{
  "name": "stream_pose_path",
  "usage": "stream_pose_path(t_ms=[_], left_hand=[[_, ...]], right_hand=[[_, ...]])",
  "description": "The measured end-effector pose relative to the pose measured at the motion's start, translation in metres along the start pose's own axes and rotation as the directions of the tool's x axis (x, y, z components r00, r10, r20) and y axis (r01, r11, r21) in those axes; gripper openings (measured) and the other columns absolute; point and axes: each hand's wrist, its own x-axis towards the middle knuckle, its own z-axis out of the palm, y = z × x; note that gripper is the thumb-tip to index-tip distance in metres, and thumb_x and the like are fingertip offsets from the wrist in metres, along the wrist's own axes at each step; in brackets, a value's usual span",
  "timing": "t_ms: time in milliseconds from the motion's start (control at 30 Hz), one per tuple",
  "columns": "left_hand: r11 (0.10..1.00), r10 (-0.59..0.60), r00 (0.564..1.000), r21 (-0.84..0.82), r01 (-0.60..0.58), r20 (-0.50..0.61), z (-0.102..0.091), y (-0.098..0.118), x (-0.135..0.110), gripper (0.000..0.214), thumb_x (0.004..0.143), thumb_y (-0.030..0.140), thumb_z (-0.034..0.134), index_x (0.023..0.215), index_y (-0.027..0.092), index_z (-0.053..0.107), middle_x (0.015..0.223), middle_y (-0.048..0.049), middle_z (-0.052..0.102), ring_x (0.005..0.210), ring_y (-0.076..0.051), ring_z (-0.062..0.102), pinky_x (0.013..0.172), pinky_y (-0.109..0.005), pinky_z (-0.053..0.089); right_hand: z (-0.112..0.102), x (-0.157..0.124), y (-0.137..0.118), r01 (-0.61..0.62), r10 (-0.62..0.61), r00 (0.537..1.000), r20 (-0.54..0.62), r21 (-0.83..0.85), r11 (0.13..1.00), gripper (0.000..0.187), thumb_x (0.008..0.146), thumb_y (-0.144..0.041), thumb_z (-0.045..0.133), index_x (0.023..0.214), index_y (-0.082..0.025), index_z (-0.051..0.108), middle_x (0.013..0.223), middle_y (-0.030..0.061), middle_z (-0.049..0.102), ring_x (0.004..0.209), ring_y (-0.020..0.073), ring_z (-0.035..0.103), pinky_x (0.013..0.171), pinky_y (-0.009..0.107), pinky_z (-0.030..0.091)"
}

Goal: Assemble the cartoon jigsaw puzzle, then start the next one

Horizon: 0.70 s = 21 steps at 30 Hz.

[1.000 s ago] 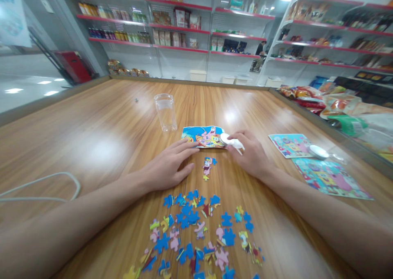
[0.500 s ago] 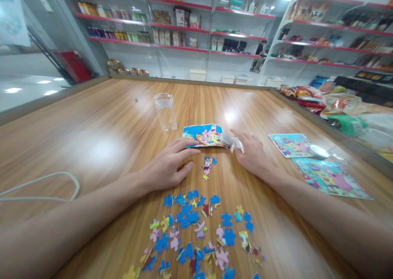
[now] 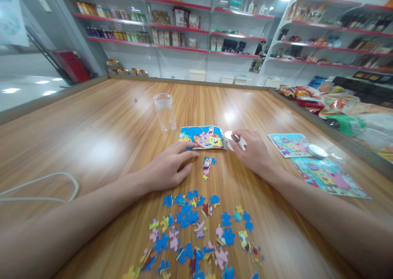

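Note:
A picture card [image 3: 202,136] with cartoon characters lies flat on the wooden table. My left hand [image 3: 168,164] rests at its lower left edge, fingers stretched and apart, fingertips touching the card. At the card's right end, my right hand [image 3: 251,150] has its fingers curled on a round silver lid [image 3: 229,136]. Something whitish [image 3: 242,143] shows under those fingers; its kind is unclear. Below the card is a small joined cluster of puzzle pieces [image 3: 206,168], between my hands. Loose blue, pink and yellow puzzle pieces [image 3: 186,217] are spread closer to me.
A clear plastic cup [image 3: 165,113] stands behind the card. To the right lie two more picture cards [image 3: 331,178] with a round white lid [image 3: 317,151]. A white cable [image 3: 73,184] loops at left. Snack bags [image 3: 307,94] line the right edge; stocked shelves [image 3: 181,27] stand behind.
My right hand's fingers have come over the silver lid, which has shifted right, off the card's right end. More of the card's picture shows. My left hand has barely moved.

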Motion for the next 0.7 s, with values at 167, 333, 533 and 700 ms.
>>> stream_pose_path(t_ms=[167, 333, 533, 700], left_hand=[[1.000, 0.015, 1.000, 0.002, -0.015, -0.003, -0.0006, 0.0007, 0.0005, 0.035, 0.095, 0.019, 0.051, 0.129, 0.021, 0.061, 0.143, -0.0119, 0.052, 0.138, -0.027, 0.048, 0.117, -0.048, 0.043], [1.000, 0.005, 1.000, 0.006, -0.005, -0.005, 0.0000, 0.0001, 0.0000, 0.035, 0.094, 0.019, 0.053, 0.129, 0.020, 0.062, 0.144, -0.0122, 0.051, 0.137, -0.028, 0.048, 0.116, -0.048, 0.043], [1.000, -0.001, 1.000, 0.013, 0.001, 0.003, -0.0009, 0.0016, 0.0003, 0.034, 0.095, 0.019, 0.052, 0.127, 0.019, 0.063, 0.144, -0.0130, 0.049, 0.137, -0.028, 0.047, 0.117, -0.047, 0.043], [1.000, -0.003, 1.000, 0.016, 0.003, -0.001, -0.0017, 0.0020, 0.0003, 0.034, 0.095, 0.020, 0.052, 0.127, 0.019, 0.063, 0.144, -0.0134, 0.049, 0.136, -0.028, 0.048, 0.115, -0.048, 0.044]], right_hand=[[-0.0032, -0.0023, 0.0002, -0.106, 0.105, 0.994, -0.013, -0.085, 0.991, 0.042, 0.088, -0.030, 0.058, 0.127, -0.017, 0.063, 0.113, 0.0157, 0.066, 0.109, 0.0345, 0.058, 0.097, 0.051, 0.046], [-0.0039, -0.0065, -0.0053, -0.134, 0.151, 0.983, 0.105, -0.155, 0.979, 0.034, 0.088, -0.034, 0.058, 0.117, -0.023, 0.068, 0.102, 0.0145, 0.063, 0.100, 0.0346, 0.059, 0.089, 0.051, 0.049], [-0.0022, -0.0060, -0.0034, -0.059, 0.079, 0.985, 0.154, -0.127, 0.990, 0.027, 0.087, -0.029, 0.059, 0.110, -0.020, 0.068, 0.110, 0.0147, 0.064, 0.106, 0.0342, 0.059, 0.092, 0.051, 0.047], [-0.0006, -0.0041, -0.0026, -0.038, 0.059, 0.983, 0.176, -0.118, 0.992, 0.021, 0.088, -0.027, 0.057, 0.104, -0.020, 0.066, 0.104, 0.0123, 0.066, 0.099, 0.0296, 0.062, 0.088, 0.044, 0.048]])
